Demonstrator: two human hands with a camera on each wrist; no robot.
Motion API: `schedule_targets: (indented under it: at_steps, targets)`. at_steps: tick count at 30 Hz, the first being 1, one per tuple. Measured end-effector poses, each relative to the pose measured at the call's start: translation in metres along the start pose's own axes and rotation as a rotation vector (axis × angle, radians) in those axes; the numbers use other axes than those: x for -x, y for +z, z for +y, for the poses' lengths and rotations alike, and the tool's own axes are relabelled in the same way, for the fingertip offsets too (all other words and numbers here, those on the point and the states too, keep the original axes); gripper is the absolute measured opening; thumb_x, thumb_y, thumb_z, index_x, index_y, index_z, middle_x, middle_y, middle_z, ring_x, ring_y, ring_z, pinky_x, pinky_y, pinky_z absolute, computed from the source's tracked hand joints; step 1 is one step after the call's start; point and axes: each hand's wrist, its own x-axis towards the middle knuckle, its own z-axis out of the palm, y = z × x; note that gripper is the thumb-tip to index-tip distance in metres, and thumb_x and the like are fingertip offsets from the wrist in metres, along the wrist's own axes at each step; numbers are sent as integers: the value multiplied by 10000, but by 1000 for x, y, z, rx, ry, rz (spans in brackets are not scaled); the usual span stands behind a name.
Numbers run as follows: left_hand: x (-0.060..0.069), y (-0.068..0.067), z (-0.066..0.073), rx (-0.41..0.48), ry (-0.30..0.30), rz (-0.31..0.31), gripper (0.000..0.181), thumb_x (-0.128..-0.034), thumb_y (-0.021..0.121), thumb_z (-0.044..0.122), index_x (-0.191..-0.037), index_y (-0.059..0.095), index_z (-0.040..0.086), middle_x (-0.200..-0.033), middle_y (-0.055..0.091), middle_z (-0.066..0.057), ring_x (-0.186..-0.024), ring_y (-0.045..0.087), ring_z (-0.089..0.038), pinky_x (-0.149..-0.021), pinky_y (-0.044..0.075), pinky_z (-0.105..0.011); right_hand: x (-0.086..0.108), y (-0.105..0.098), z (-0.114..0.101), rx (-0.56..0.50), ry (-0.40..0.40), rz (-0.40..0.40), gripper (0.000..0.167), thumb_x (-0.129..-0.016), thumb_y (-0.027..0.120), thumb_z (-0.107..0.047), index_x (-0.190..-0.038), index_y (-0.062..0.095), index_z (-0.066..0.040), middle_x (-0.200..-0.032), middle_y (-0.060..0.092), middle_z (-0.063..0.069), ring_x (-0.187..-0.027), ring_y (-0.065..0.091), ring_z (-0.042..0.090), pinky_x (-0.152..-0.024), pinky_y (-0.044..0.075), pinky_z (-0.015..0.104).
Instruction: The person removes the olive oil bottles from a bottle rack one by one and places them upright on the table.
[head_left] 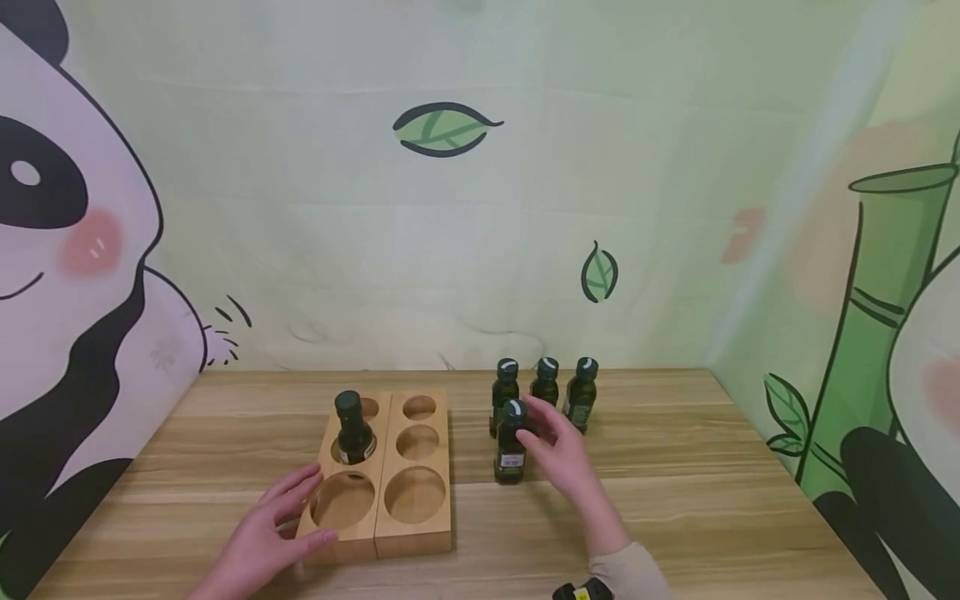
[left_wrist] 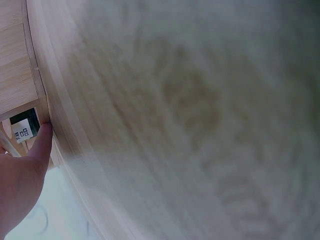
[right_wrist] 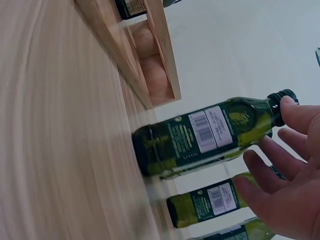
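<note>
My left hand (head_left: 262,533) touches the near left corner of a wooden bottle holder (head_left: 414,540) with round holes, its thumb and fingers spread. One dark green bottle (head_left: 356,437) stands in the middle hole of the left row. My right hand (head_left: 561,454) is at the right side of another green glass bottle (head_left: 511,450), which stands upright on the table. In the right wrist view the thumb lies over this bottle's cap (right_wrist: 280,102), with loose fingers close to its neck and shoulder; I cannot tell how firmly they touch.
Behind the right hand stand several more green bottles, such as the far right one (head_left: 581,400) and the back left one (head_left: 505,387). A wood-grain table (head_left: 675,475) runs back to a printed cloth (head_left: 300,208) with panda and bamboo pictures.
</note>
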Motion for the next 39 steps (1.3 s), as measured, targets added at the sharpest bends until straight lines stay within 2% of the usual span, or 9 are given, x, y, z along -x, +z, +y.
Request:
schedule_targets:
  at_steps: [9, 14, 20, 27, 32, 36, 39]
  targets:
    - [1, 1, 1, 7, 6, 7, 802, -758, 879, 257, -1392, 509, -68, -1501, 409, -133, -1261, 471, -390, -851, 538, -243, 9, -15, 1, 1, -52, 14, 472, -893, 725, -44, -1334, 567, 8, -1238, 636, 208, -1180, 579, 349, -1044, 428, 536]
    - [2, 2, 1, 10, 15, 11, 803, -757, 879, 258, -1389, 510, -72, -1499, 411, -136, -1255, 476, -393, -853, 540, -249, 14, -20, -1, 29, -71, 35, 457, -875, 749, -63, -1306, 602, -30, -1200, 668, 143, -1143, 607, 309, -1023, 454, 520]
    - [2, 1, 2, 25, -4, -1, 810, -762, 876, 253, -1397, 496, -76, -1509, 394, -142, -1268, 462, -401, -858, 532, -240, 19, -21, -4, 63, -104, 64, 426, -863, 760, -50, -1270, 634, -53, -1127, 692, 105, -1068, 639, 287, -964, 509, 484]
    - [0, 0, 3, 44, -27, -18, 809, -775, 867, 250, -1408, 484, -77, -1515, 376, -155, -1253, 481, -423, -862, 563, -364, 22, -19, -6, 69, -138, 80, 415, -846, 769, -25, -1242, 652, -63, -1057, 706, 118, -992, 663, 258, -901, 553, 409]
    - [-1, -1, 3, 46, -42, -29, 806, -784, 861, 258, -1415, 480, -68, -1522, 359, -159, -1242, 490, -458, -860, 565, -418, 26, -13, -9, 41, -173, 69, 383, -841, 772, -15, -1208, 671, -55, -1020, 714, 102, -957, 668, 268, -856, 569, 443]
    - [-1, -1, 3, 51, -52, -32, 808, -786, 859, 265, -1419, 478, -64, -1525, 355, -152, -1248, 487, -461, -864, 563, -422, 29, -5, -14, 30, -158, 61, 377, -836, 767, 14, -1194, 677, -64, -1005, 718, 75, -954, 665, 278, -853, 567, 458]
    - [-1, -1, 3, 52, -44, -30, 808, -784, 861, 258, -1420, 478, -62, -1526, 355, -150, -1240, 495, -463, -865, 563, -422, 31, 1, -16, 26, -150, 52, 389, -820, 759, 66, -1188, 669, -21, -996, 717, 121, -951, 663, 319, -845, 562, 498]
